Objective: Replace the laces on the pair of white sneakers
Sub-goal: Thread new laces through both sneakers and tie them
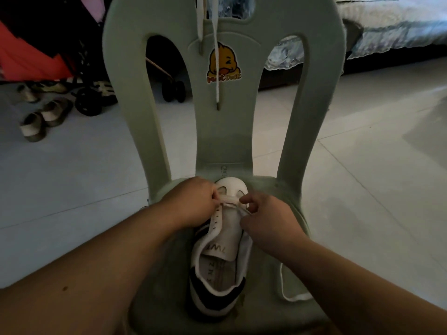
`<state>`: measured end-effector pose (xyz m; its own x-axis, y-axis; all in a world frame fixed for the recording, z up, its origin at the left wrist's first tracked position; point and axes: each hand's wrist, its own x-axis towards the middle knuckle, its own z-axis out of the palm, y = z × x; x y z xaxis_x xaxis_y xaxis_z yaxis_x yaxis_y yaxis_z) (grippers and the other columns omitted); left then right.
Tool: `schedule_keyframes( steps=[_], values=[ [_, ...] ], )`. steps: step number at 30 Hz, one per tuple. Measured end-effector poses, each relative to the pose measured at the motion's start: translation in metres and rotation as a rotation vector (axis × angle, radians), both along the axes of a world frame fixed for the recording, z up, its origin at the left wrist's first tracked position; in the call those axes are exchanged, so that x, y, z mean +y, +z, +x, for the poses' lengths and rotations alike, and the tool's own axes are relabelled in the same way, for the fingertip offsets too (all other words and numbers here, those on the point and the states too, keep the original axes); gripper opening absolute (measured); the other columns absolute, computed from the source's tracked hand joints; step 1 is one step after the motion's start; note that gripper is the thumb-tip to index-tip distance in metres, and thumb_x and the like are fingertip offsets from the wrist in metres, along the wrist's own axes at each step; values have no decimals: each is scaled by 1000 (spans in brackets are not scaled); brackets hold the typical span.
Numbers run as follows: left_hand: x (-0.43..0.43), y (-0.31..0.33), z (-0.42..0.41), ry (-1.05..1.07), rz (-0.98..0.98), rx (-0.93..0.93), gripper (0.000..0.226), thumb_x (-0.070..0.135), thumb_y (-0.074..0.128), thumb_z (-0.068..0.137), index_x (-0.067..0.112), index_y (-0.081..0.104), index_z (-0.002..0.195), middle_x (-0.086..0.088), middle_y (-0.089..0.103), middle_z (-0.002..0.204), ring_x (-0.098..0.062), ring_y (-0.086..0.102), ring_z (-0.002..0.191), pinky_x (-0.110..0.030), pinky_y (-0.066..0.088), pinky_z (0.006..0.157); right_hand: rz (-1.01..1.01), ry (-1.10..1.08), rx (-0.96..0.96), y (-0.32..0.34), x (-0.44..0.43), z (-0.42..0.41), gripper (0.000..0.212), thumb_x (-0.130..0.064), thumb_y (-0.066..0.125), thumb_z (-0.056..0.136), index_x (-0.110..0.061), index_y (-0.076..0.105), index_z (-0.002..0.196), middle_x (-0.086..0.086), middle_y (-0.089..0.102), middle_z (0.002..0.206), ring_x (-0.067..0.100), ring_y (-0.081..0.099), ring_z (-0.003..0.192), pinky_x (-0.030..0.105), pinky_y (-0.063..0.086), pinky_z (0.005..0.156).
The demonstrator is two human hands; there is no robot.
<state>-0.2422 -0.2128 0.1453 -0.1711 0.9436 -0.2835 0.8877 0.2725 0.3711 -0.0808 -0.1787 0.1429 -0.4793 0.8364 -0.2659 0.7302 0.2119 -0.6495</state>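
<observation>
White, dark-trimmed sneaker (217, 257) on green chair (266, 274); left hand (193, 197) and right hand (268, 218) grips in tight pinch on lace (229, 201).

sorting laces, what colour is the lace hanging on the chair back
The hanging lace is white; head view.

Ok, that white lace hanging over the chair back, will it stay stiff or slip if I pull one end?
Probably floppy: the hanging lace drapes limp over the chair back. Likely light, being thin and flat. Its ends hang unevenly on smooth plastic, so a tug may slide it off.
</observation>
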Motion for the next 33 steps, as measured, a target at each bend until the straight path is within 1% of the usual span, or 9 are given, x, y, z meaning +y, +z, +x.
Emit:
schedule_keyframes(
  steps=[2, 5, 9, 12, 17, 21, 25, 29, 33],
  values=[
    [-5, 10, -10, 19, -21, 32, 17, 22, 54, 91, 19, 66, 80, 3, 60, 82, -14, 57, 77, -29, 44, 67, -9, 1, -1, -2, 1, -1, 46, -13, 59, 83, -28, 57, 126, -5, 62, 117, 6, 53, 87, 13, 39, 61],
    [-16, 26, -29, 41, 7, 85, 16, 23, 51, 94, 16, 66, 92, 1, 60, 89, -14, 55, 80, -27, 42, 68, -19, 19, -5, -5, 3, -2, 45, -13, 59, 84, -29, 56, 126, -5, 62, 116, 6, 53, 84, 9, 37, 58],
    [-28, 37, -31, -21, 67, -34, 14, 27, 52, 94, 30, 56, 82, 10, 51, 84, -3, 49, 76, -18, 36, 62, 36, 98, 30, 2, 0, -9, 48, -23, 66, 82, -31, 56, 128, -8, 64, 115, 5, 58, 89, 10, 40, 65],
    [-30, 35, -21, -61, 130, -100, 24, 28, 54, 93, 39, 46, 73, 12, 47, 84, -1, 46, 76, -18, 33, 62, 97, 153, 173, 11, -2, -19, 37, -35, 68, 85, -33, 64, 121, -17, 66, 112, -1, 60, 100, 13, 41, 80],
    [-31, 33, -19, -3, 231, -174, 22, 30, 55, 92, 37, 49, 72, 12, 50, 81, 0, 48, 73, -20, 32, 59, 70, 175, 275, 16, -3, -29, 14, -31, 65, 88, -31, 74, 98, -13, 71, 85, -3, 62, 78, 12, 47, 68],
    [-32, 31, -20, 168, 239, -268, 15, 37, 52, 94, 31, 55, 80, 9, 60, 78, -5, 55, 70, -24, 41, 59, -88, 22, 371, 15, 4, -27, 4, -27, 70, 85, -28, 73, 86, -13, 71, 74, -5, 63, 68, 9, 44, 59],
    [-29, 13, -12, 188, 17, -206, 24, 54, 60, 83, 31, 57, 93, 10, 62, 92, -6, 58, 83, -31, 52, 76, -262, -154, 536, 20, 10, -25, 1, -14, 73, 81, -14, 73, 80, -11, 70, 66, -7, 61, 57, 6, 42, 49],
    [-23, 3, 4, 189, -31, -136, 32, 58, 64, 76, 33, 46, 71, 12, 55, 75, -3, 51, 70, -23, 37, 56, -278, -157, 496, 19, 13, -26, 5, -22, 73, 82, -21, 72, 77, -7, 69, 63, 1, 61, 59, 16, 47, 55],
    [-14, -5, 4, 191, -9, 35, 26, 48, 61, 77, 23, 55, 72, 0, 58, 74, -18, 59, 74, -26, 40, 58, -313, -112, 495, 17, 11, -29, 8, -16, 72, 83, -23, 74, 79, -5, 73, 72, 5, 67, 69, 20, 53, 64]
  ],
)
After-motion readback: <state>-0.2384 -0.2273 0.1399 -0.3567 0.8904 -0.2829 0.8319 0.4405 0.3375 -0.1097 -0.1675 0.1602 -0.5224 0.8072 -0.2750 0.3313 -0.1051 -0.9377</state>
